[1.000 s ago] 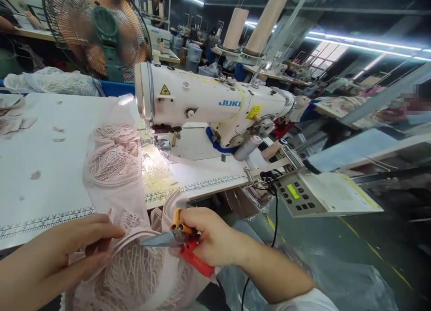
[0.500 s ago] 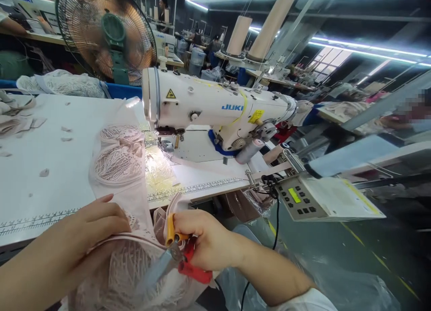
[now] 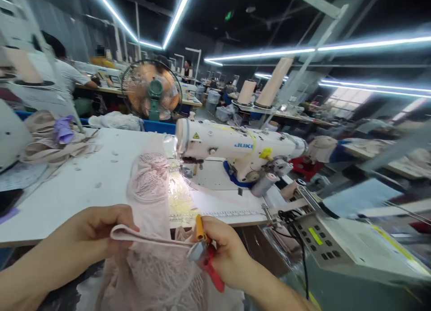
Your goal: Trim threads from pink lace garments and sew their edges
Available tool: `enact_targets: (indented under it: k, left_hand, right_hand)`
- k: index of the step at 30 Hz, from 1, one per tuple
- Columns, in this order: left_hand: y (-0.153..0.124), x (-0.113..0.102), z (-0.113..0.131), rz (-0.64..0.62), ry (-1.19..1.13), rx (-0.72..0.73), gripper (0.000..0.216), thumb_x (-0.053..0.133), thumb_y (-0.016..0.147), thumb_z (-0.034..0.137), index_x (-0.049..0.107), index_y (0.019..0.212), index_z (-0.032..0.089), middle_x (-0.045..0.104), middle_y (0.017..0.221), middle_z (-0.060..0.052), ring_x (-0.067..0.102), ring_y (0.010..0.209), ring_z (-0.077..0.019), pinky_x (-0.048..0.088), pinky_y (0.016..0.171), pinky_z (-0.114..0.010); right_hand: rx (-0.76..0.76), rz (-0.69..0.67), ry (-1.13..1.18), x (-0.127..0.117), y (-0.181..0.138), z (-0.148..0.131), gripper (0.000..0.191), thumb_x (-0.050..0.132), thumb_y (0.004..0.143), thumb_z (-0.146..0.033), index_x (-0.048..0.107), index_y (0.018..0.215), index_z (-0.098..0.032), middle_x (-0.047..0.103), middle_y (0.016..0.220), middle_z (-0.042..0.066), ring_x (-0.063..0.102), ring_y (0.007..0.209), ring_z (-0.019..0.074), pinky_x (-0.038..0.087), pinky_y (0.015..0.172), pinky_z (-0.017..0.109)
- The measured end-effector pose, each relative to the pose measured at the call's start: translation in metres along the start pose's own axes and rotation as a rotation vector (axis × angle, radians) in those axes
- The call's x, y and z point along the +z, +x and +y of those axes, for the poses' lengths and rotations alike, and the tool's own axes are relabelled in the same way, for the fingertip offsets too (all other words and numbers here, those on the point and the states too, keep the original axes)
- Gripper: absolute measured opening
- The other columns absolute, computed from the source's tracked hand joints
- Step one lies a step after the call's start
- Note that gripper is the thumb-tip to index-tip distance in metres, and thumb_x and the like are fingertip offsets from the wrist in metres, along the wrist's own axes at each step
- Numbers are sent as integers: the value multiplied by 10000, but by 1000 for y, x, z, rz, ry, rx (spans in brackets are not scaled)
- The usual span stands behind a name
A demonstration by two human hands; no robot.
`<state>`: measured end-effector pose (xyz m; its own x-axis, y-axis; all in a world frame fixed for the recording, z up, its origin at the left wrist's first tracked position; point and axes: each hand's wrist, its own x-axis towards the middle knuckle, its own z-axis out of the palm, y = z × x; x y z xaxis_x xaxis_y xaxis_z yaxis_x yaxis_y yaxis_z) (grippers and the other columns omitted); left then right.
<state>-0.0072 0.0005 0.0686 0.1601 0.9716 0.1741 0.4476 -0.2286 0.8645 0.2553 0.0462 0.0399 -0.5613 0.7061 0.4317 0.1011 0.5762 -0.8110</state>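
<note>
Pale pink lace bra pieces point(image 3: 158, 270) hang below the table's front edge. My left hand point(image 3: 90, 234) is closed on the folded upper edge of this fabric, thumb on top. Scissors with one orange and one red handle point(image 3: 213, 271) are in my right hand point(image 3: 232, 252), its fingers wrapped around them. The blades point left and touch or overlap the right end of the stretched fabric edge; I cannot tell whether cloth lies between them. Another lace cup point(image 3: 150, 176) lies on the white table point(image 3: 84, 185), joined by a sheer strip to the hanging part.
A white sewing machine point(image 3: 215, 138) with its lamp lit stands behind the work. A control box point(image 3: 333, 243) juts out at the right. Beige fabric point(image 3: 50, 145) is heaped at the left, and a fan point(image 3: 151, 91) spins behind the table. Thread cones point(image 3: 247, 92) stand farther back.
My view has tilted up and turned left. My left hand has pinched the fabric edge and raised it into a taut fold. The scissors have turned and now meet that edge.
</note>
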Motion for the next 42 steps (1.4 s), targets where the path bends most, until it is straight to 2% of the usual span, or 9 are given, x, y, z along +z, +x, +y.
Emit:
enact_targets:
  k: [3, 7, 14, 19, 23, 29, 32, 38, 42]
  left_hand:
    - [0, 3, 10, 10, -285, -1, 186, 640, 753, 305, 595, 627, 175, 563, 678, 13, 518, 594, -101, 432, 545, -192]
    - [-9, 13, 9, 186, -312, -9, 149, 599, 777, 310, 581, 697, 185, 562, 662, 14, 507, 614, -113, 410, 562, -208]
    - [-21, 21, -17, 398, 177, 250, 186, 407, 916, 251, 487, 752, 214, 486, 668, 40, 462, 561, -105, 379, 516, -213]
    - [-23, 13, -36, 538, 595, 605, 182, 365, 889, 83, 492, 899, 213, 573, 739, 8, 552, 641, -131, 415, 557, -225]
    - [-26, 8, -44, 548, 829, 795, 210, 428, 861, 48, 516, 996, 183, 622, 775, -32, 540, 628, -151, 425, 573, -253]
    - [-27, 7, -45, 406, 797, 606, 213, 383, 905, 94, 547, 834, 210, 591, 670, 21, 516, 561, -122, 385, 534, -237]
    - [-26, 8, -44, 365, 820, 608, 236, 368, 911, 119, 551, 794, 213, 578, 647, 14, 511, 549, -135, 379, 525, -251]
    - [-25, 10, -48, 488, 825, 721, 214, 388, 891, 106, 541, 979, 227, 660, 786, -8, 597, 653, -143, 471, 617, -224]
    - [-25, 10, -53, 542, 815, 712, 208, 386, 892, 98, 549, 890, 227, 648, 762, 1, 607, 639, -123, 484, 598, -199]
  right_hand:
    - [195, -37, 107, 2, 3, 2, 209, 634, 703, -222, 444, 618, -203, 416, 620, -40, 395, 566, 112, 333, 534, 234]
    - [372, -198, 268, 6, 9, 6, 271, 656, 708, -277, 399, 649, -214, 380, 636, -53, 328, 568, 105, 297, 533, 237]
    - [442, -320, 117, 27, 21, 14, 231, 637, 676, -243, 409, 659, -208, 357, 644, -59, 311, 599, 108, 285, 568, 248]
    - [169, -235, -236, 25, 31, 16, 286, 607, 669, -219, 324, 627, -225, 379, 661, -38, 349, 602, 128, 296, 538, 244]
    - [-33, -286, -478, 9, 36, 5, 241, 663, 654, -236, 435, 734, -222, 468, 754, 1, 426, 639, 154, 345, 535, 248]
    - [-49, -436, -674, 2, 36, -6, 259, 710, 685, -336, 564, 852, -202, 596, 878, 64, 543, 754, 204, 408, 598, 279]
    - [-22, -446, -681, 6, 36, -8, 289, 723, 682, -381, 588, 858, -195, 618, 897, 76, 569, 756, 212, 427, 608, 288]
    - [-110, -423, -660, 14, 36, -2, 327, 770, 646, -453, 593, 780, -213, 624, 788, 42, 567, 659, 187, 377, 532, 264]
    - [-160, -400, -616, 21, 35, 7, 342, 725, 701, -513, 570, 695, -209, 613, 685, 30, 544, 570, 159, 342, 489, 252]
